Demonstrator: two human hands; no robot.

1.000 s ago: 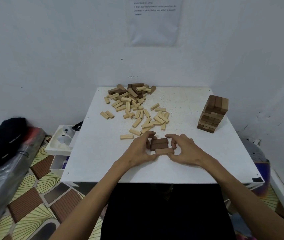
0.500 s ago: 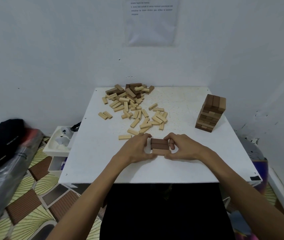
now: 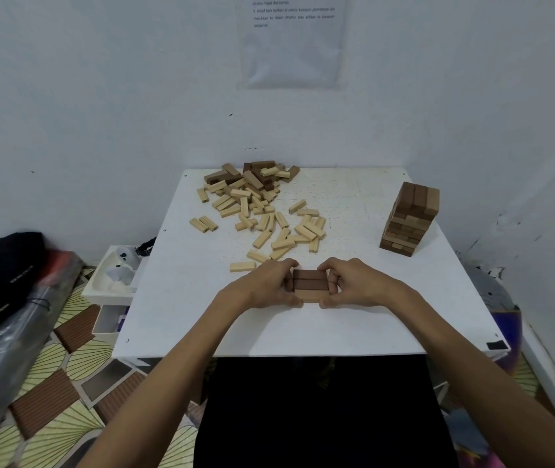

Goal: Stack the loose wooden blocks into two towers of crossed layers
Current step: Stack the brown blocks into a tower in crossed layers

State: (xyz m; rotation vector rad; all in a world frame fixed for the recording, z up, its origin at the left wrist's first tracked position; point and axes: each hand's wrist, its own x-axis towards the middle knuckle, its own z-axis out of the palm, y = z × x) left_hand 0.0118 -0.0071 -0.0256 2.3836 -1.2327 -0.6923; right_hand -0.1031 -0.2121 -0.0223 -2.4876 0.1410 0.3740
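There's just the one camera, worn on the person's head, looking forward and down over the white table (image 3: 303,329). It sits close: both forearms run in from the bottom corners, and the left hand (image 3: 262,285) and right hand (image 3: 357,285), either side of a block layer (image 3: 309,285), sit just below frame centre. The wall (image 3: 100,96) fills the upper half; the floor mat (image 3: 49,383) shows lower left.

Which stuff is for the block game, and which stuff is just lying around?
For the job:
loose blocks
tower, already built
new layer of three blocks, held between left hand and right hand
table

Just lying about:
paper on the wall
black cloth
white tray on the floor
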